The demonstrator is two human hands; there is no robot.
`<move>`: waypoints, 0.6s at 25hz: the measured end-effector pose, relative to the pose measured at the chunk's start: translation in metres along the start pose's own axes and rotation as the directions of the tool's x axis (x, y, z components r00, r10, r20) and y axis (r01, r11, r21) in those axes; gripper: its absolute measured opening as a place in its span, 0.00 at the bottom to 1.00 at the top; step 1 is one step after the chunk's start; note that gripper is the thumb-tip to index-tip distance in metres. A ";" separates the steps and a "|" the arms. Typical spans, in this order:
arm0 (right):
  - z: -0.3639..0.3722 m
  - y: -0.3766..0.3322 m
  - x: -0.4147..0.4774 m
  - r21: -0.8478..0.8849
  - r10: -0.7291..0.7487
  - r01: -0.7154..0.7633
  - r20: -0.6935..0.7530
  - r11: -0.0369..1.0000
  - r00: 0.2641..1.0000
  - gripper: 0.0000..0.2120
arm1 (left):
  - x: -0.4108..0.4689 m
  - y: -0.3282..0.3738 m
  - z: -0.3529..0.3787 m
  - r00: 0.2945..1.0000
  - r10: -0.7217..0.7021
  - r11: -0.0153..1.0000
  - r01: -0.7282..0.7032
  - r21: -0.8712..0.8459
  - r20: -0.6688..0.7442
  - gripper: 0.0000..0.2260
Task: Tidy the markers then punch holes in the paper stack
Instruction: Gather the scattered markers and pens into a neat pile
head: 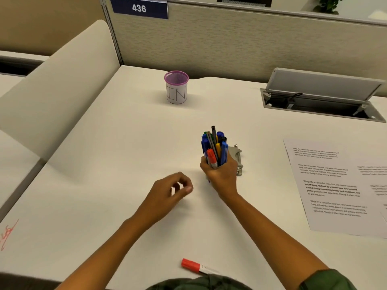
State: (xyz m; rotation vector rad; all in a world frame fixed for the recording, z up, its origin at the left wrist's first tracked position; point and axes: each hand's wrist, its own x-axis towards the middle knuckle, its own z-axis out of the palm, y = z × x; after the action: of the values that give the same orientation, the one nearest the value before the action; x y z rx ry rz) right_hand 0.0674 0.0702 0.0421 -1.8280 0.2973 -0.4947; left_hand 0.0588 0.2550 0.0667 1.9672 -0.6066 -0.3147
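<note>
My right hand (221, 173) grips a bundle of several markers and pens (214, 146) upright at the middle of the desk, blue, red, yellow and black among them. My left hand (167, 193) hovers just left of it, fingers loosely curled, nothing in it. One red-capped marker (195, 266) lies alone near the front edge. A purple mesh cup (176, 87) labelled "IN" stands empty at the back. A metal hole punch (237, 159) sits right behind my right hand, partly hidden. Printed paper sheets (335, 185) lie at the right.
An open cable hatch (322, 101) with a raised lid is set into the desk at the back right. A cubicle partition (230, 42) closes the far side. A red scribble (8, 233) marks the desk's left front. A cream panel (58, 84) slopes along the left.
</note>
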 end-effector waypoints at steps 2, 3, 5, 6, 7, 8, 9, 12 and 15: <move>-0.004 -0.002 -0.007 0.026 0.015 -0.014 -0.020 1.000 1.000 0.13 | -0.013 -0.001 0.001 0.967 -0.011 0.993 -0.018 0.113 0.255 0.04; -0.006 -0.003 -0.011 0.042 0.020 -0.019 -0.035 0.999 0.999 0.14 | -0.019 -0.002 0.003 0.935 -0.034 0.981 -0.036 0.190 0.354 0.08; -0.010 -0.004 -0.018 0.056 0.035 -0.032 -0.062 0.998 0.997 0.14 | -0.031 -0.003 0.010 0.868 -0.075 0.936 -0.109 0.336 0.491 0.14; -0.012 -0.004 -0.021 0.059 0.046 -0.041 -0.072 0.997 0.996 0.14 | -0.037 -0.004 0.013 0.839 -0.073 0.913 -0.161 0.374 0.539 0.15; -0.013 -0.005 -0.025 0.062 0.055 -0.050 -0.079 0.997 0.995 0.14 | -0.042 -0.004 0.017 0.815 -0.060 0.898 -0.208 0.388 0.576 0.16; -0.014 -0.006 -0.028 0.063 0.064 -0.059 -0.085 0.996 0.994 0.14 | -0.047 -0.003 0.020 0.797 -0.040 0.887 -0.249 0.388 0.603 0.17; -0.016 -0.006 -0.031 0.062 0.071 -0.066 -0.091 0.996 0.993 0.14 | -0.050 -0.002 0.023 0.785 -0.019 0.878 -0.283 0.385 0.619 0.16; -0.019 -0.006 -0.038 0.051 0.092 -0.087 -0.104 0.995 0.990 0.15 | -0.052 -0.001 0.024 0.778 0.019 0.853 -0.341 0.396 0.628 0.14; -0.020 -0.009 -0.047 0.058 0.107 -0.101 -0.094 0.993 0.990 0.14 | -0.052 -0.003 0.023 0.778 0.077 0.801 -0.420 0.426 0.623 0.11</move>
State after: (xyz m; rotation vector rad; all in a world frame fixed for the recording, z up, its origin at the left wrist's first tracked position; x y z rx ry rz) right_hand 0.0161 0.0766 0.0467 -1.7300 0.4392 -0.5142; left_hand 0.0052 0.2668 0.0513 2.2853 -1.5056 -0.6362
